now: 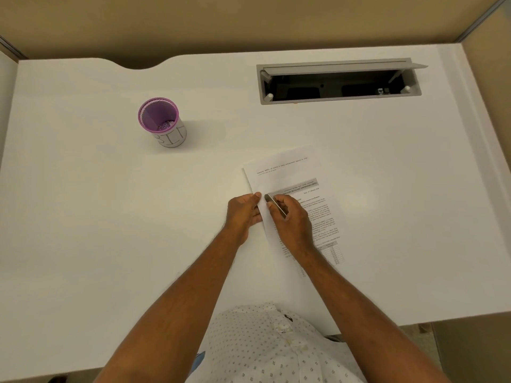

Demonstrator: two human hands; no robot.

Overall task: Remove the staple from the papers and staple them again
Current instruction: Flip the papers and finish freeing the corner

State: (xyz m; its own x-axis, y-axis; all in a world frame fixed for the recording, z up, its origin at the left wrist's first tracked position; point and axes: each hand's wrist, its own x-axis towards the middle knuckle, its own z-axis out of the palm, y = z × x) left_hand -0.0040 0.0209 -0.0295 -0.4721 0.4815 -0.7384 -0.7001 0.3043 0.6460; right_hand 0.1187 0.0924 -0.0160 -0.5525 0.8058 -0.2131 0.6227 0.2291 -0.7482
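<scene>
Both forearms reach forward over the white desk [83, 217]. Left hand [243, 214] lies flat, fingers pressing the printed white papers [298, 189] near their corner. Right hand [290, 219] pinches a slim grey metal tool [275, 205], perhaps a staple remover, tip on the papers. Farther left stands a purple mesh cup [163, 123].

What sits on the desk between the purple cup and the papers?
Nothing: in the head view only bare white desk lies between the purple cup and the papers.
</scene>
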